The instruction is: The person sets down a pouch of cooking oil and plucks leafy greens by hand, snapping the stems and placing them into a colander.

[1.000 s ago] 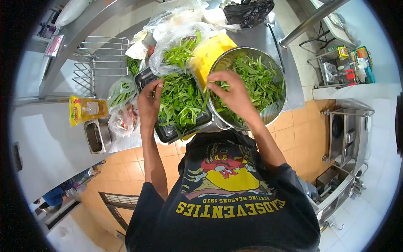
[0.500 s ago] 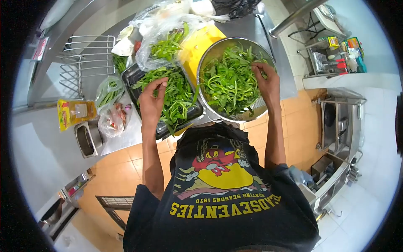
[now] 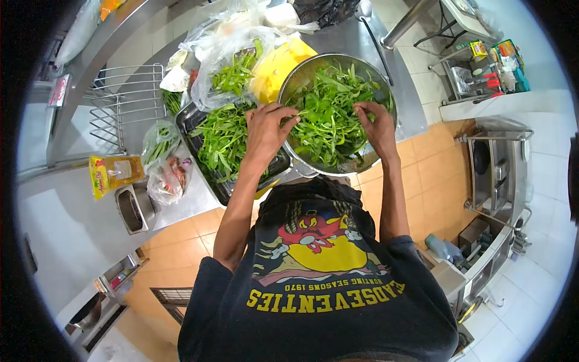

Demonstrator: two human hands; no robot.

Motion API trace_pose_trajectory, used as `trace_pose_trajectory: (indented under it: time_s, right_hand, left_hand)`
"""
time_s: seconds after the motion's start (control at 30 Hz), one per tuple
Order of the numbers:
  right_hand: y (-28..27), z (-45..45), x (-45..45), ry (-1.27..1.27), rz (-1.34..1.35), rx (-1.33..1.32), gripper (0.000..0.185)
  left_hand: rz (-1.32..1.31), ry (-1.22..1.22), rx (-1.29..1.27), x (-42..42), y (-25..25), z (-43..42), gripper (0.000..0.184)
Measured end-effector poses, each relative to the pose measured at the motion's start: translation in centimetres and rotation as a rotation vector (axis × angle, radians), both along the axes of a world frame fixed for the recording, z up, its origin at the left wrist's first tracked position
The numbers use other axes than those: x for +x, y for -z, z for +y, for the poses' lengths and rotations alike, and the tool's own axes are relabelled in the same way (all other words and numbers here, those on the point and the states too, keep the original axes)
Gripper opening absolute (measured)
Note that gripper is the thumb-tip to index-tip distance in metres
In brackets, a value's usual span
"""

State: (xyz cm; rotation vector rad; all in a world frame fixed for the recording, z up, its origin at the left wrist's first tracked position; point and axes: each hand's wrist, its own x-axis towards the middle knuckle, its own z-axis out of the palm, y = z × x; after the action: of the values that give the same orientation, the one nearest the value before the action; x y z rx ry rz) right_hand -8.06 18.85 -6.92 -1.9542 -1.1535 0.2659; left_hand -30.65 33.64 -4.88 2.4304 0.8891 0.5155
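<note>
A round metal mesh strainer (image 3: 389, 120) holds a heap of leafy greens (image 3: 329, 130) that look like water spinach. Over its left rim reaches my left hand (image 3: 265, 131), thumb and forefinger pinched on a sprig at the edge of the heap. My right hand (image 3: 379, 125) is at the heap's right side, its fingertips also closed on the greens; the exact piece is hard to make out. Left of the strainer, a black tray (image 3: 226, 192) carries more of the same greens (image 3: 223, 142), partly covered by my left hand.
Behind the tray lie a clear plastic bag (image 3: 208, 78) with cut greens and a yellow board or sheet (image 3: 283, 63). A wire rack (image 3: 129, 90), a yellow pouch (image 3: 114, 172) and bagged red items (image 3: 169, 181) stand left. A long-handled ladle (image 3: 377, 42) rests behind the strainer.
My left hand has moved right, from above the tray to the strainer's left rim. My right hand has shifted slightly left and down, staying at the heap's right side.
</note>
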Motion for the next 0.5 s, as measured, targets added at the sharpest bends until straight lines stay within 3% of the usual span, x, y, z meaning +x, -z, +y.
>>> trace_pose_trajectory:
  time_s: [0.03,0.27,0.4,0.5]
  right_hand:
    - [0.0,0.0,0.2,-0.007,-0.004,0.005,0.014]
    - [-3.1,0.6,-0.3,-0.033,0.142,0.063,0.016]
    - [-6.1,1.6,-2.0,-0.092,0.303,0.131,0.017]
    - [-8.0,2.2,-2.6,-0.225,0.260,0.131,0.018]
  left_hand:
    - [0.032,0.000,0.018,0.1,0.0,0.1,0.023]
    - [-0.478,-0.149,-0.684,0.1,-1.9,1.6,0.019]
    - [-0.588,-0.191,-0.832,1.0,-4.5,1.8,0.016]
    - [-0.658,-0.201,-0.862,1.9,-6.1,1.7,0.017]
